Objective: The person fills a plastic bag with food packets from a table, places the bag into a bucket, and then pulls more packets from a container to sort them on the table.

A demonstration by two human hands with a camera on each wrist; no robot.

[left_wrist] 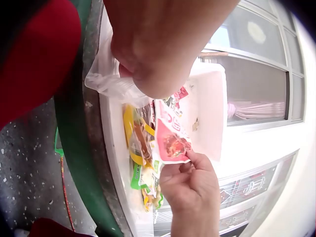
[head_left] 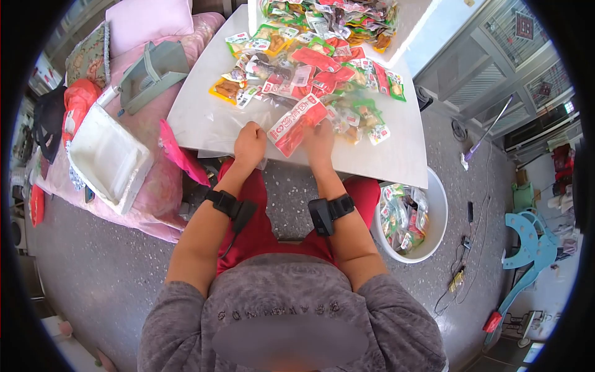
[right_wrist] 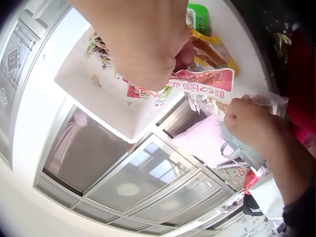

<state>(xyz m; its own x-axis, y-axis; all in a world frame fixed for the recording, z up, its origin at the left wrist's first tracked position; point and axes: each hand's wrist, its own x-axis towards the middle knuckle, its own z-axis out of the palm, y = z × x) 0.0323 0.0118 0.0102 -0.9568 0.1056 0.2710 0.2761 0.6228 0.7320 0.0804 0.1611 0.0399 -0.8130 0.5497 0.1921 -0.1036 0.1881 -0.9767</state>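
Observation:
My right hand (head_left: 319, 146) pinches a red-and-white food packet (head_left: 297, 126) over the table's near edge. In the left wrist view its thumb and fingers (left_wrist: 190, 185) grip one end of that packet. To the left, my left hand (head_left: 250, 146) has its fingers curled around a clear plastic bag (left_wrist: 111, 81), which hangs loose beside the fist. The right wrist view shows the same bag (right_wrist: 271, 98) at the left fist. Just beyond both hands lies a spread pile of food packets (head_left: 310, 71), mostly red, green and yellow.
A white foam box (head_left: 406, 40) holding more packets stands at the table's (head_left: 198, 118) far side. On the floor at right, a white tub (head_left: 439, 217) contains packets. An empty foam box (head_left: 111, 158) and a grey caddy (head_left: 152, 77) rest on the pink bed at left.

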